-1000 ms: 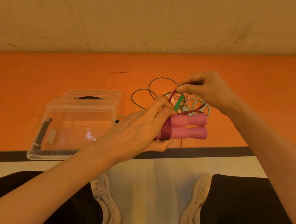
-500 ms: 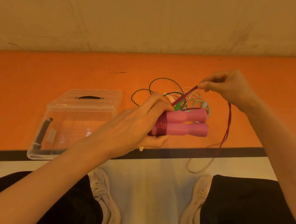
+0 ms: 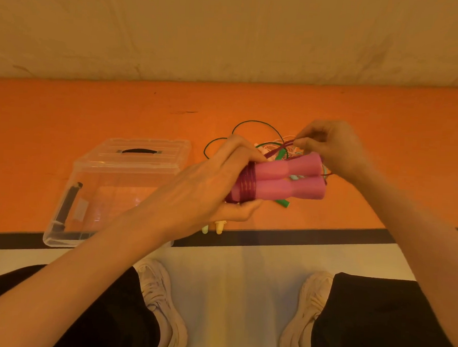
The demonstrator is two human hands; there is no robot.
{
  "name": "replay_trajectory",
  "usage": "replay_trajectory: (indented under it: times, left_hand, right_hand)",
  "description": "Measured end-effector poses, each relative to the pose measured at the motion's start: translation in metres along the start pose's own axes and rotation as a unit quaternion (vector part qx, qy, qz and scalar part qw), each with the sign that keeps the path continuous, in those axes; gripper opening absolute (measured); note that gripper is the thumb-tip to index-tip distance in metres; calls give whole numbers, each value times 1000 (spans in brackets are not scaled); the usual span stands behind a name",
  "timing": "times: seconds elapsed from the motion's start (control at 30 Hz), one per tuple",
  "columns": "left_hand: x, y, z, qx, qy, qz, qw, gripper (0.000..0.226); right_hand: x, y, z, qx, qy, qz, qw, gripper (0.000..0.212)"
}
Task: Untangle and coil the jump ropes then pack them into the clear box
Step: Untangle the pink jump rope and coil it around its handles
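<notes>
Pink jump-rope handles [image 3: 283,180] lie side by side in the left hand [image 3: 202,190], whose fingers curl around the end bound with turns of maroon cord [image 3: 244,186]. The right hand [image 3: 331,148] pinches a loose stretch of that cord just above the handles. Behind them, a tangle of green and pale ropes [image 3: 272,145] lies on the orange floor mat [image 3: 65,120]. The clear box [image 3: 109,182] sits on the mat to the left, well apart from both hands.

Head view — forward, downward, close.
</notes>
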State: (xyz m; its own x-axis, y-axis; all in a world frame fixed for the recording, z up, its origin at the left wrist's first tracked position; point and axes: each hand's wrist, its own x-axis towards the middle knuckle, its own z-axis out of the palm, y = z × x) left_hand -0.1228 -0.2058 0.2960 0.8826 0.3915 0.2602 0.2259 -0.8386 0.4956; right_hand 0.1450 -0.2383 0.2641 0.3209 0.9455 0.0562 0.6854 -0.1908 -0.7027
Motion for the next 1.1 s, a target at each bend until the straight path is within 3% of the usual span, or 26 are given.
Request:
replay_trajectory:
  times: [0.1,0.17,0.23,0.4,0.6,0.83,1.1]
  left_hand:
    - [-2,-5,-4,-1,35,-30,999,55]
    - [-3,-8,-5,3,51,-48,998,54]
    - [-3,-9,-4,17,60,-71,996,55]
    - [-6,-9,4,42,56,-101,992,52]
    - [-4,-14,7,84,21,-119,989,57]
    - [-1,-18,3,125,-9,-99,987,64]
    - [3,-13,10,174,-44,-71,981,69]
  right_hand:
    - [-12,-7,20,-74,-75,22,994,11]
    - [-25,-9,34,-98,-145,34,984,4]
    - [-36,-10,45,-115,-212,18,970,18]
    - [-71,-26,54,-63,-372,30,926,17]
    - [-97,-57,37,23,-420,-7,907,17]
    - [-91,-56,-20,249,-419,18,873,12]
    - [-89,-65,-14,311,-427,-7,849,16]
